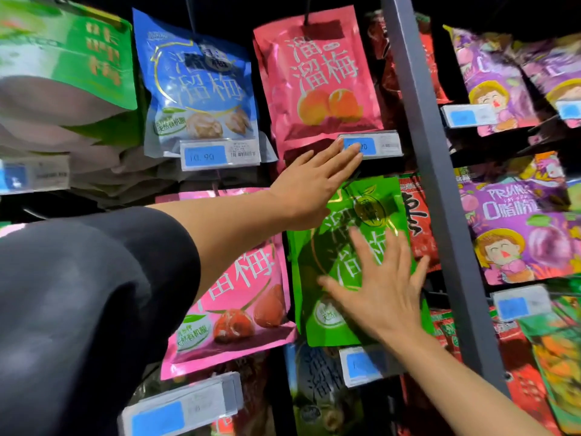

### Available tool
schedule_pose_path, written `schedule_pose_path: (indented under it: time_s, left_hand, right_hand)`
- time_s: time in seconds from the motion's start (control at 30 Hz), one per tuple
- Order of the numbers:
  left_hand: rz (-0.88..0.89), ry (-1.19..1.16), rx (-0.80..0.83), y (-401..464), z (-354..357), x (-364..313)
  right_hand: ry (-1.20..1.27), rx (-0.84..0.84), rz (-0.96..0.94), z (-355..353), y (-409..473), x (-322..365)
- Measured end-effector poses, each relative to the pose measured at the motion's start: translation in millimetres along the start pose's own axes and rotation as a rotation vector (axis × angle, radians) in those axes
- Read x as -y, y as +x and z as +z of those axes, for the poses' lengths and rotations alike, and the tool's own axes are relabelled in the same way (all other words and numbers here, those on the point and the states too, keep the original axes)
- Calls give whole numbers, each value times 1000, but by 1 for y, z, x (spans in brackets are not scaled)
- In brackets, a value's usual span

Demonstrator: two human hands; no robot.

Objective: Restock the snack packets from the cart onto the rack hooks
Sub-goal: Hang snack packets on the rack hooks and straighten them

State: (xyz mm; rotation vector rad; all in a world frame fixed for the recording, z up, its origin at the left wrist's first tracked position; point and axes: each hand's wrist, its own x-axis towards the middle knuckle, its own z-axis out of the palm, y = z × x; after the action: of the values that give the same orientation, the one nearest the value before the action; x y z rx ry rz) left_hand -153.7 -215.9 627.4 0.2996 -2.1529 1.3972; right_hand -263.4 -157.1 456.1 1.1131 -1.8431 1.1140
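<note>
Hanging at the centre of the rack, a green snack packet [349, 262] serves as the reference item for this entry; its top edge sits just below a price tag holder [371, 146], and its face is partly covered by two hands. Right hand [377, 294]: flat and open, fingers spread, palm pressed against the lower right of the green packet, gripping nothing. Left hand [309, 190]: open, fingers extended together, reaching from a dark sleeve [94, 294] across the upper left of the green packet, with fingertips [353, 149] touching the blue label of the tag holder above; nothing is held. Above the green packet: a red-pink packet [317, 80] printed with two orange fruits, hung from a hook at its top. Up and to the left of the green packet: a blue packet [201, 86] with its own price tag [220, 154] reading 10.99. Directly left of the green packet, edges just beside each other: a bright pink packet [239, 309] showing reddish fruits. Far upper left: a green bag [75, 48] over a stack of pale packets. Just right of the green packet: a red packet, partly hidden, then a grey upright post [430, 171]. Beyond the post: purple packets [518, 221] with cartoon figures. Below the green packet: another tag holder [361, 366], its figures blurred. Cart not visible.
</note>
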Motion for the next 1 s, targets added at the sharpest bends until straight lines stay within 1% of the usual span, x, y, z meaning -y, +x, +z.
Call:
schedule_pose_path:
  time_s: [0.03,0.07,0.17,0.3,0.43,0.5,0.57,0.63,0.67,0.73,0.77,0.8,0.9,1.0]
  left_hand:
    - [-8,-4,-2,0,0,-3]
    - [-18,-9,-3,0,1,-6]
    - [-55,-25,-3,0,1,-13]
    - [-89,-34,24,-4,-3,-18]
    - [-148,-53,68,-4,-12,-29]
    - [-193,-105,87,-5,-19,-39]
    - [-215,-180,105,-14,-25,-59]
    - [-197,-330,94,-32,-27,-92]
    - [-174,-448,35,-45,-25,-112]
    - [-109,-689,-162,-72,-17,-162]
    - [-92,-793,-225,-86,-13,-190]
    - [-88,-903,-250,-100,-10,-220]
    - [-45,-1216,-147,-145,-7,-314]
    - [43,-1445,-26,-192,-13,-409]
  right_hand:
    - [-54,126,-3,4,-8,-2]
    - [-88,184,0,9,-11,-5]
    - [-140,239,-18,18,-1,-12]
    - [-113,374,-6,25,4,-17]
    - [-100,382,12,15,-2,-14]
    - [-60,373,25,4,-13,-12]
    - [-34,327,12,-6,-31,-15]
    - [-14,237,-13,-22,-59,-23]
    - [-7,193,-13,-31,-76,-30]
    - [-19,144,36,-52,-117,-48]
    - [-41,132,70,-61,-138,-61]
    - [-73,135,109,-72,-161,-73]
    - [-203,253,266,-102,-234,-113]
    - [-318,407,477,-138,-310,-143]
